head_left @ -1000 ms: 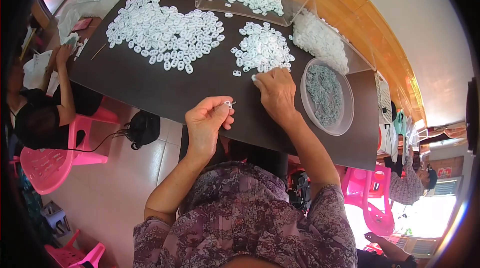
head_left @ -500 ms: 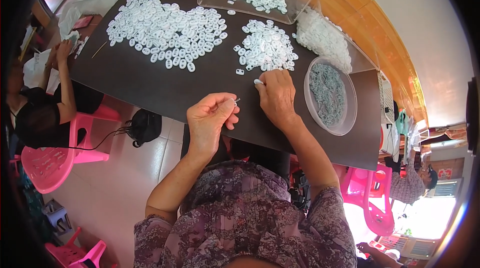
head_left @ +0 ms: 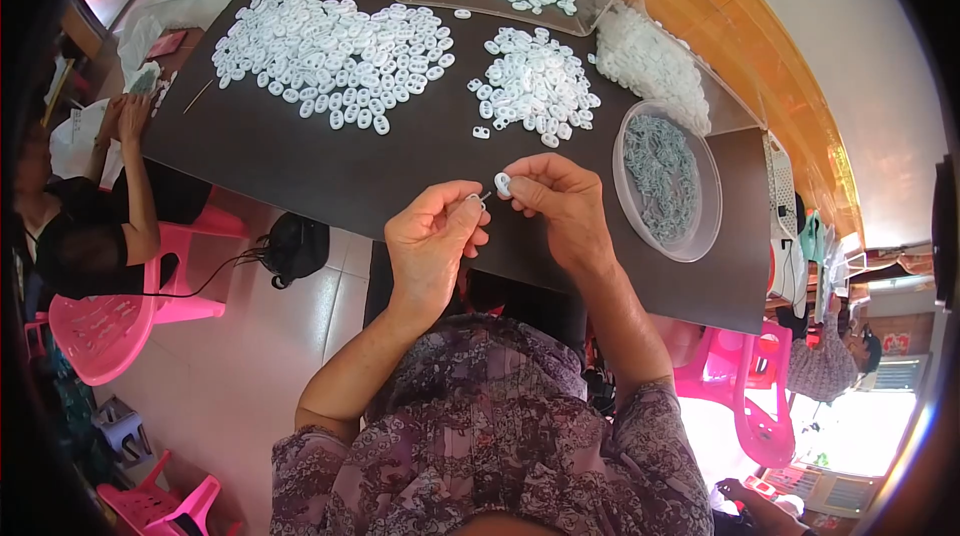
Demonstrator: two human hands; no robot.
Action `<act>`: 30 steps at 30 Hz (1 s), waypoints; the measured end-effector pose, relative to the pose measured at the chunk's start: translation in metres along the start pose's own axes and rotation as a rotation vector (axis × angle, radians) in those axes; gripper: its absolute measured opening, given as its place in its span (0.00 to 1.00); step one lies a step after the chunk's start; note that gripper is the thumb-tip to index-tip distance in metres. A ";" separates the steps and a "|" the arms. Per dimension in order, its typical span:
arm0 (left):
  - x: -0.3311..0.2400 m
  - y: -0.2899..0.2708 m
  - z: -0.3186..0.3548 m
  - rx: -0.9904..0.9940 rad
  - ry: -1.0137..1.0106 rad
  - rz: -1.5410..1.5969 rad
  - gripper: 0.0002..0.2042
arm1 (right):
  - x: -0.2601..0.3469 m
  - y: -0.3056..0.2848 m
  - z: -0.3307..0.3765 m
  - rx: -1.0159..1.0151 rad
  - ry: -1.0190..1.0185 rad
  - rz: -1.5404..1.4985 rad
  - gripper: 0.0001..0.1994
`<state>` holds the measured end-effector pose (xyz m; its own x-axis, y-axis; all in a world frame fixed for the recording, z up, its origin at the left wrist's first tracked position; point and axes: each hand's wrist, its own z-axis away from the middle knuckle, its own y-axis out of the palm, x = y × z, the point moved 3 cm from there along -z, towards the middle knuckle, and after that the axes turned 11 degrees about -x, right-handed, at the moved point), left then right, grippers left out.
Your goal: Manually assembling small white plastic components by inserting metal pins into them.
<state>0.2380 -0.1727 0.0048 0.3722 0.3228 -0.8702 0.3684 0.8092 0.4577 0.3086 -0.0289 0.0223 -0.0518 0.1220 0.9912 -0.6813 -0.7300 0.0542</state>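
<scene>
Over the near edge of the dark table, my left hand point(head_left: 430, 236) is closed in a pinch. Between its thumb and fingers sits a small white part with a thin grey screw point(head_left: 486, 196) poking out to the right. Close beside it, my right hand point(head_left: 565, 206) pinches a white oval plastic piece point(head_left: 502, 184) by its edge. The oval piece and the screw's tip are nearly touching; whether they meet I cannot tell. Beyond my right hand lies a small heap of white pieces with two holes point(head_left: 540, 81). Most of what my left hand grips is hidden by its fingers.
A bigger heap of white oval pieces point(head_left: 330, 56) spreads at far left. A round clear tub point(head_left: 704, 236) of grey screws point(head_left: 658, 176) stands right. Behind are a clear box point(head_left: 490, 14) of white pieces and a bulky white heap point(head_left: 650, 66). Another person point(head_left: 90, 226) sits at left.
My right hand has come away from the small heap, back and slightly left, bringing the white oval piece up to the left hand. My left hand has barely moved.
</scene>
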 end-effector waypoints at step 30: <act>0.010 -0.006 0.002 -0.016 0.108 -0.015 0.11 | 0.000 0.029 0.018 0.027 -0.191 -0.012 0.04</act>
<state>0.2409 -0.1751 -0.0061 0.2728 0.3611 -0.8918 0.3590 0.8218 0.4425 0.3018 -0.0617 0.0257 0.0979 0.0031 0.9952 -0.6613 -0.7471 0.0673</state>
